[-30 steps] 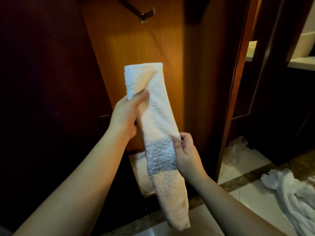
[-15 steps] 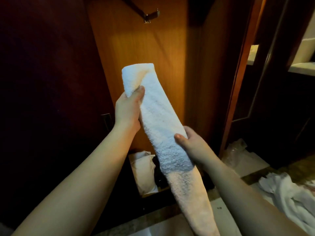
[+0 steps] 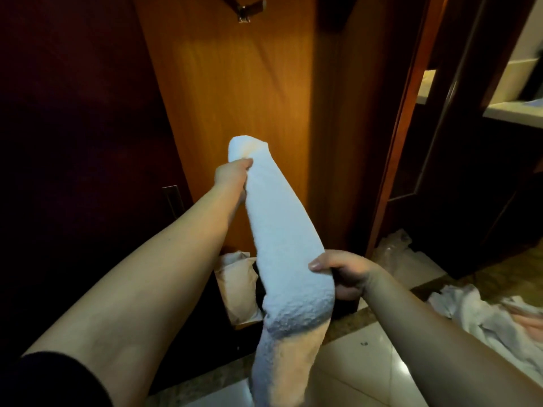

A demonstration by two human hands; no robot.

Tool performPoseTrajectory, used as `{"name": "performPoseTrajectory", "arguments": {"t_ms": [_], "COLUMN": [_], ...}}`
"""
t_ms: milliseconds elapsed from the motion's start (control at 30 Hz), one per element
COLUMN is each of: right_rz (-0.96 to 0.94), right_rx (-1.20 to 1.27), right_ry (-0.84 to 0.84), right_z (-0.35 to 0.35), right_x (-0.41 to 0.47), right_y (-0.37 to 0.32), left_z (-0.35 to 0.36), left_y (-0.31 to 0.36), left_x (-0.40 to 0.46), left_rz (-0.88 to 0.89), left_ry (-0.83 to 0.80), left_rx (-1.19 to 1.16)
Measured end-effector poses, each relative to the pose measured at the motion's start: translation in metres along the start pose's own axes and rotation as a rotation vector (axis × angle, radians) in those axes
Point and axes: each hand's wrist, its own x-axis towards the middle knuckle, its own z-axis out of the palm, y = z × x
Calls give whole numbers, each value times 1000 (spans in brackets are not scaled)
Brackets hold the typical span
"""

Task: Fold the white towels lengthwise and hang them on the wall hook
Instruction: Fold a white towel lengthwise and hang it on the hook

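A white towel (image 3: pixel 282 230), folded into a long narrow strip, is held in the air in front of an orange-brown wooden wall panel (image 3: pixel 235 92). The strip runs diagonally, with its rounded upper end at the far left and its lower end hanging toward the near edge of the scene. The left hand (image 3: pixel 233 177) grips the towel just below the upper end, fingers curled round the left edge of the strip. The right hand (image 3: pixel 345 274) grips the strip at about mid-length from the right side, thumb pressed on the front face and the remaining fingers wrapped behind the cloth. Below the right hand, the towel bends and hangs loose, and its lower portion lies partly in shadow. A metal wall hook (image 3: pixel 248 11) is fixed to the panel at the top of the scene, well apart from the upper end of the towel and above it. A dark wooden surface (image 3: pixel 73 113) stands to the left of the panel. On the tiled floor (image 3: pixel 367 362) at the near right lies a crumpled pile of white cloth (image 3: pixel 482 315). Further pale cloth (image 3: pixel 238 283) sits low behind the towel, at the foot of the panel. A dark sleeve (image 3: pixel 53 380) covers the left upper arm at the near left corner.
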Motion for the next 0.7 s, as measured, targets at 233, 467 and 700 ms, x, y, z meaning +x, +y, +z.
{"name": "performPoseTrajectory", "arguments": {"t_ms": [233,467,700], "right_rz": [70,-98,-402], "right_rx": [-155,-13,110], "right_ry": [-70,1,244], "right_z": [-2,6,10], "right_x": [-1,1,12], "right_y": [-1,-34,-88], "left_z": [-13,-26,-25], "left_y": [-12,-38,-58], "left_x": [19,26,5], "left_rz": [-102,-267,-214], "left_ry": [51,-229,-364], "left_rx": [65,82,160]}}
